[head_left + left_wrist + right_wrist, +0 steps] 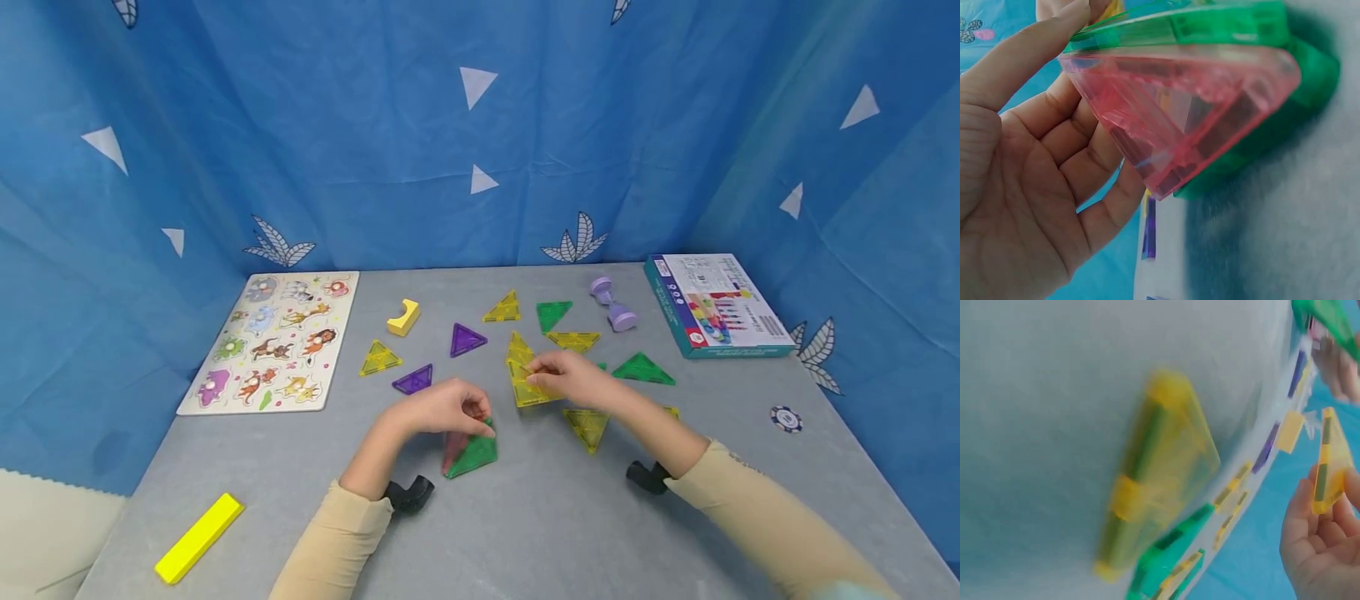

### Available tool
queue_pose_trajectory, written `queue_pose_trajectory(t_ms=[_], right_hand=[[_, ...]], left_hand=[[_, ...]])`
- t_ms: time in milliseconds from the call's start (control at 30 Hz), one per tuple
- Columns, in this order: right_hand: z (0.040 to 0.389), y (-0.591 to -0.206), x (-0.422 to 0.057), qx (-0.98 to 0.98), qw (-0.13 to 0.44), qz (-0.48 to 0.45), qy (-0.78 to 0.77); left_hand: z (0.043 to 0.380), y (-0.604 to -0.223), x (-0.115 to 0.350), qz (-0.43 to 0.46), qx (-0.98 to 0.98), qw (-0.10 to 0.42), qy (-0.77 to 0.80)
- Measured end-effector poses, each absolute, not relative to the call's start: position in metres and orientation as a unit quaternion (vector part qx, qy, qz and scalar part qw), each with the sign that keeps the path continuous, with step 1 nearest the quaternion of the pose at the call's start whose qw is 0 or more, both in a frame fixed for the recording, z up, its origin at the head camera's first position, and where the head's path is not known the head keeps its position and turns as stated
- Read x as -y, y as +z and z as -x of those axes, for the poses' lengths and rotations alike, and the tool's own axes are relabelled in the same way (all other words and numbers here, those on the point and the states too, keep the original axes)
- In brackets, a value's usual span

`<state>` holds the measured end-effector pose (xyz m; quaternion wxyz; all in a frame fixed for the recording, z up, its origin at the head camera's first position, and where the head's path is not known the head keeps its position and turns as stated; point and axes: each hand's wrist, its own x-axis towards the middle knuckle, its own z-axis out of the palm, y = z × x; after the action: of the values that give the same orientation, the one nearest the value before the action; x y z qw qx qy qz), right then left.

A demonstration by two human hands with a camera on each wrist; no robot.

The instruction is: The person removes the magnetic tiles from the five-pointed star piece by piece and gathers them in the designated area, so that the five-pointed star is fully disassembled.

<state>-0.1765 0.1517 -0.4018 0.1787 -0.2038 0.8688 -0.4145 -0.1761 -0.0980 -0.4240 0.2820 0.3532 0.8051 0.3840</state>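
At the centre front, my left hand [448, 406] pinches the top of an upright shape built from green [477, 453] and red [1204, 106] translucent triangular magnetic tiles, which stands on the table. The left wrist view has the thumb and fingers at its tip, with the palm facing the camera. To its right, my right hand [566, 375] pinches a yellow triangular magnetic tile [1331, 469] between thumb and fingers, raised off the table. Just behind it lies another yellow tile [519, 346]. A yellow triangle [587, 427] lies below the right forearm.
Purple tiles [467, 340], green tiles [645, 369] and more yellow tiles lie behind the hands. An animal peg puzzle [341, 333] is at left, with a yellow bar [199, 537] in front. A purple hourglass [612, 304], a box [731, 304] and a chip [786, 419] stand right.
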Motion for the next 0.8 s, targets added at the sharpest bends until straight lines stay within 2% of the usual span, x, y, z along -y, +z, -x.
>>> queue_pose_trajectory(t_ms=[300, 567, 800], right_hand=[[0.214, -0.414, -0.108, -0.88, 0.252, 0.238, -0.325], [0.219, -0.426, -0.091, -0.899, 0.214, 0.242, -0.295], [0.21, -0.42, -0.105, -0.894, 0.175, 0.236, -0.339]], left_hand=[[0.172, -0.421, 0.096, -0.381, -0.799, 0.286, 0.366], [0.173, -0.422, 0.095, -0.383, -0.8, 0.287, 0.362], [0.173, -0.422, 0.096, -0.377, -0.798, 0.293, 0.368]])
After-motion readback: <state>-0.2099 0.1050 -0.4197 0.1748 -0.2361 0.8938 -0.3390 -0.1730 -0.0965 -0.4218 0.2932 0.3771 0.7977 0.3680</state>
